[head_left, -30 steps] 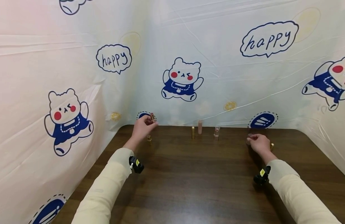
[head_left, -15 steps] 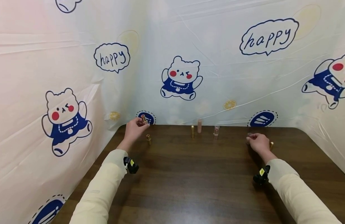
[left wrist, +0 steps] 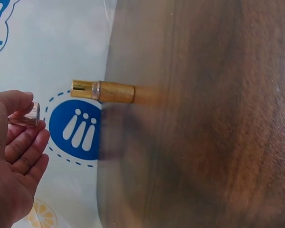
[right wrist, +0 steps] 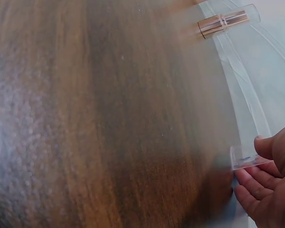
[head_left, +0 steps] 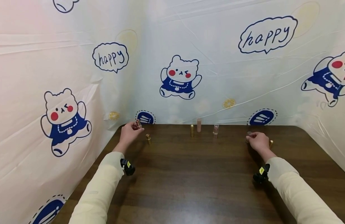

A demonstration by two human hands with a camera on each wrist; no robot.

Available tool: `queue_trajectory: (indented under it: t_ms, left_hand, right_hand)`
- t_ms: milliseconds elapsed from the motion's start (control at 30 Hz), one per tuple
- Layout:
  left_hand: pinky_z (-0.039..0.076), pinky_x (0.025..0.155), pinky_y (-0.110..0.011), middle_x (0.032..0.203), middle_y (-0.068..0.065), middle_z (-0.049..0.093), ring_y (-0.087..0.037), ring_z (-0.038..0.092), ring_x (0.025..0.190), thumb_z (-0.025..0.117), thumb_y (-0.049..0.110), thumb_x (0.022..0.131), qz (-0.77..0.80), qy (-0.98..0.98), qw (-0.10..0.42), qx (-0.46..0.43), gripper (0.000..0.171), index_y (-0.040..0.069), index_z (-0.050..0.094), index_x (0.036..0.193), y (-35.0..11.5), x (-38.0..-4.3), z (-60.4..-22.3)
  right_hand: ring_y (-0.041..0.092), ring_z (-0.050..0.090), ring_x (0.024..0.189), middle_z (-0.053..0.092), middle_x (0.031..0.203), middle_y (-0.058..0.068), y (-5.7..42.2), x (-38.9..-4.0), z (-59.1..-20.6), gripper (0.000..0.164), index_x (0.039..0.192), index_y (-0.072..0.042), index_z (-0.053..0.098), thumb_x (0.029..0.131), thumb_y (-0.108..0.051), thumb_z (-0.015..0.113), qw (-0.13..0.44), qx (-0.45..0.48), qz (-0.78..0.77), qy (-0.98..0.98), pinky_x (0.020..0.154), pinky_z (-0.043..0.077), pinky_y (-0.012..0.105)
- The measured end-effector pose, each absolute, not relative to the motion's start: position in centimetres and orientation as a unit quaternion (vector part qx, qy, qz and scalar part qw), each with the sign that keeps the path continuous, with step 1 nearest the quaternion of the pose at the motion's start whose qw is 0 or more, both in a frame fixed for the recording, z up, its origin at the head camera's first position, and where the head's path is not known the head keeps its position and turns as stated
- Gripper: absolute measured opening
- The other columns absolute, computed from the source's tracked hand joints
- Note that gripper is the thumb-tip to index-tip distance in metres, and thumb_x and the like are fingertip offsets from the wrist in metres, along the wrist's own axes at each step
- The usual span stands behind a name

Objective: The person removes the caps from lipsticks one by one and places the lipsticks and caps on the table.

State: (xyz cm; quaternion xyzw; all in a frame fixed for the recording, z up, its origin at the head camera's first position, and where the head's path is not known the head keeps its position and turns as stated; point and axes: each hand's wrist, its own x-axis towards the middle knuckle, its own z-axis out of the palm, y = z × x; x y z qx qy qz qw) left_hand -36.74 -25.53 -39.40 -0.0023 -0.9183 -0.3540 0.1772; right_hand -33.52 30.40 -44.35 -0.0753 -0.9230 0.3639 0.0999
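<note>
Rose-gold tube (head_left: 138, 123) aslant in the left hand (head_left: 128, 134)

This is a screened-off workspace: cloth (head_left: 150, 62) printed with cartoon bears (head_left: 178, 85) hangs left, right and far around a wood-grain table (head_left: 172, 174); whether home or office cannot be told.

A brown wood-grain counter (head_left: 183, 174) stretches forward to a pale cloth (head_left: 150, 37), which hangs along its back and sides. Printed on the cloth are cartoon bears (head_left: 178, 88) with blue outfits, cloud-shaped "happy" bubbles (head_left: 266, 36), orange slices (head_left: 229, 103) and blue ovals (head_left: 257, 119) edged with dashes. Near the counter's back edge stand a slim gold tube (head_left: 192, 131), a pinkish tube (head_left: 199, 125) slightly farther back, and a clear-topped tube (head_left: 215, 132). A short gold tube (head_left: 148, 139) stands apart toward the left; a gold piece (head_left: 271, 143) at the right is partly hidden.
</note>
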Motion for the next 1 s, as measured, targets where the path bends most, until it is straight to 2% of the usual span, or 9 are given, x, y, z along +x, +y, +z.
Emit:
queue_trajectory:
  t_ms: [333,600,1000]
  left_hand:
    - [0.045,0.073,-0.040,0.086,-0.013,0.063,-0.028,0.057,0.080,0.077,0.025,0.083,-0.319,-0.934,0.157,0.013,0.029,0.002,0.061,0.089,-27.0,-37.0,-41.1]
    - [0.045,0.074,-0.044,0.085,-0.014,0.063,-0.029,0.056,0.080,0.076,0.023,0.084,-0.299,-0.944,0.140,0.011,0.029,0.000,0.061,0.091,-27.4,-36.7,-42.2]
    - [0.046,0.075,-0.046,0.084,-0.012,0.064,-0.030,0.057,0.078,0.075,0.028,0.084,-0.261,-0.958,0.115,0.016,0.030,0.002,0.061,0.092,-27.6,-36.6,-43.6]
  right_hand:
    - [0.044,0.056,0.097,0.062,0.106,0.032,30.5,-33.7,-44.4,0.037,0.112,0.014,0.061,0.095,-0.019,0.060,0.101,-0.072,0.360,-0.925,0.082,0.045,0.051]
    - [0.043,0.057,0.094,0.063,0.103,0.031,30.6,-33.7,-44.6,0.037,0.111,0.014,0.062,0.095,-0.019,0.060,0.101,-0.065,0.354,-0.928,0.081,0.045,0.051]
    - [0.044,0.058,0.095,0.063,0.103,0.031,30.6,-33.7,-44.7,0.038,0.112,0.014,0.061,0.095,-0.020,0.060,0.108,-0.061,0.348,-0.929,0.082,0.044,0.051]
